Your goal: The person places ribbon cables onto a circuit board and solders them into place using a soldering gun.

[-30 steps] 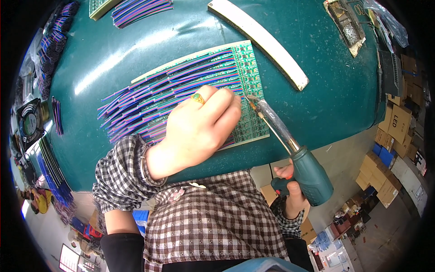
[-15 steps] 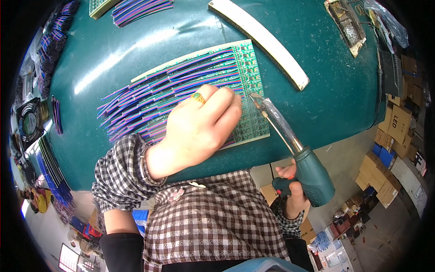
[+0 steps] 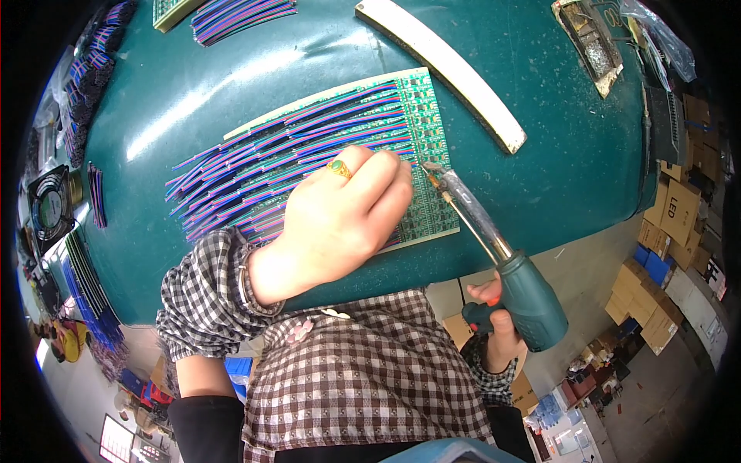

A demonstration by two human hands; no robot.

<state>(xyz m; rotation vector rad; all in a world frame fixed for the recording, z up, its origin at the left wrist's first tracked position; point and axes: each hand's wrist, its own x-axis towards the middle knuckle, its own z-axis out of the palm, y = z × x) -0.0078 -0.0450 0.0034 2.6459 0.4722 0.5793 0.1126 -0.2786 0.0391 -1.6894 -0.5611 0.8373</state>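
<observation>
A green circuit board panel (image 3: 434, 197) lies on the table, with rows of multicoloured ribbon wires (image 3: 255, 166) running leftward from its right part. Over the middle of the panel, my left hand (image 3: 343, 216) is closed with fingers bent down; its fingertips, and whatever they pinch, are hidden below the knuckles. A ring is on one finger. My right hand (image 3: 502, 324) grips the handle of a dark green soldering gun (image 3: 534, 305), which slants up and left. Its tip is at the board, just right of my left fingers.
Beyond the panel lies a long curved white bar (image 3: 448, 69). A worn metal tray (image 3: 590, 46) sits at the far right. More wire bundles (image 3: 239, 19) lie at the back, and a black fan (image 3: 52, 202) stands at the left edge. Cardboard boxes (image 3: 675, 212) are stacked off to the right.
The soldering gun has shifted slightly left, its tip a little closer to my left fingers. My left hand has barely moved; the panel has stayed put.
</observation>
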